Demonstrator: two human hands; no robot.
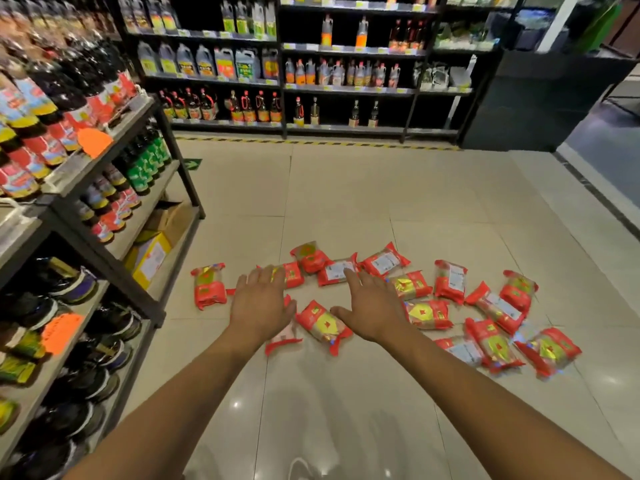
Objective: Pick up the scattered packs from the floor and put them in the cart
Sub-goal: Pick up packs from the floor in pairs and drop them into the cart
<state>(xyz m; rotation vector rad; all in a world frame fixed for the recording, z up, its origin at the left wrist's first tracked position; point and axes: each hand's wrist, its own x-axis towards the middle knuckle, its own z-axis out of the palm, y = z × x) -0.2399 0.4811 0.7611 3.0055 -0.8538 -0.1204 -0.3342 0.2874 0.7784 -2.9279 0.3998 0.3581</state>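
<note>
The packs (429, 313) are small soft bags, red at both ends with a gold and clear middle. Some lie face down and show a white label. All lie flat on the floor (346, 188); none is held. A lone pack (209, 285) lies to the left of the left hand (261, 299). A tilted pack (323, 323) lies between the hands, near the thumb of the right hand (372, 306). Three more lie just beyond the fingertips. The largest group spreads to the right of the right hand, several touching.
</note>
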